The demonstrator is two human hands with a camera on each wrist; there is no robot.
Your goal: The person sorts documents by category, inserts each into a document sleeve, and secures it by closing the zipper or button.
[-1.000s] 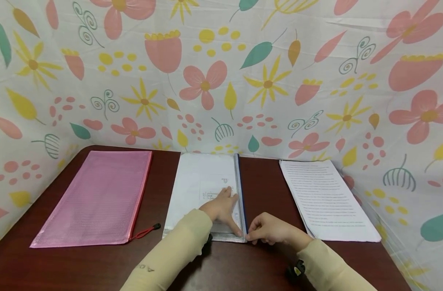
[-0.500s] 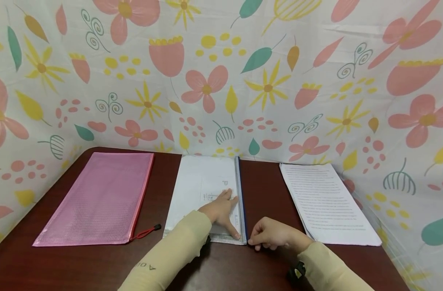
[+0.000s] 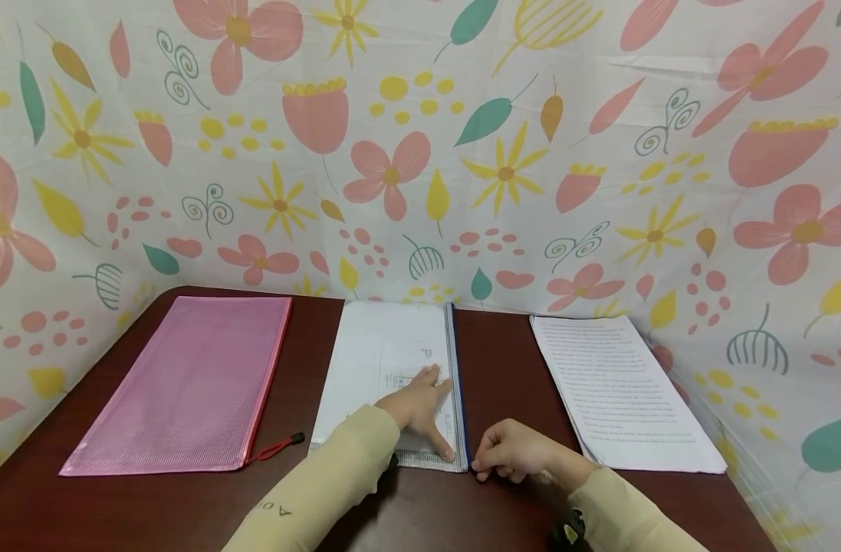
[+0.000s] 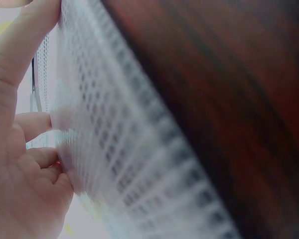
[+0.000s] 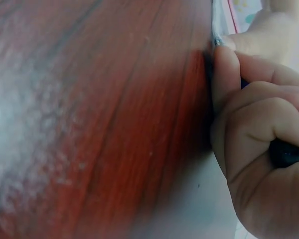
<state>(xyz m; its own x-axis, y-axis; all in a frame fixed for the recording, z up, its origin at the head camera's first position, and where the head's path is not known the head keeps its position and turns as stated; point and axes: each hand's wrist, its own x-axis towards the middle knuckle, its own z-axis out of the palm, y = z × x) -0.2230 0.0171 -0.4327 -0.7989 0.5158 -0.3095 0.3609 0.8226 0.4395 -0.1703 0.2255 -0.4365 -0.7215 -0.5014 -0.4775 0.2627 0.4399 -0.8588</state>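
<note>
A clear mesh zipper pouch (image 3: 368, 345) with white papers inside lies mid-table, its dark blue zipper edge (image 3: 459, 383) along the right. My left hand (image 3: 418, 406) is spread on it, pressing near the zipper side; the left wrist view shows the mesh (image 4: 99, 109) close by the thumb. At the pouch's near right corner, my right hand (image 3: 513, 450) has its fingers curled, thumb and forefinger pinching the zipper pull. In the right wrist view a black end piece (image 5: 285, 153) sits in the curled fingers; the rest of the pull is mostly hidden.
A pink mesh zipper pouch (image 3: 185, 383) with a red cord pull (image 3: 275, 448) lies on the left. A stack of printed sheets (image 3: 620, 391) is at the right. The dark wood table (image 3: 420, 514) ends against a flower-printed cloth (image 3: 392, 153) behind.
The right hand's fingertips have shifted slightly right, off the pouch corner. The left hand stays spread on the pouch. The whole head view has moved a little downward.
</note>
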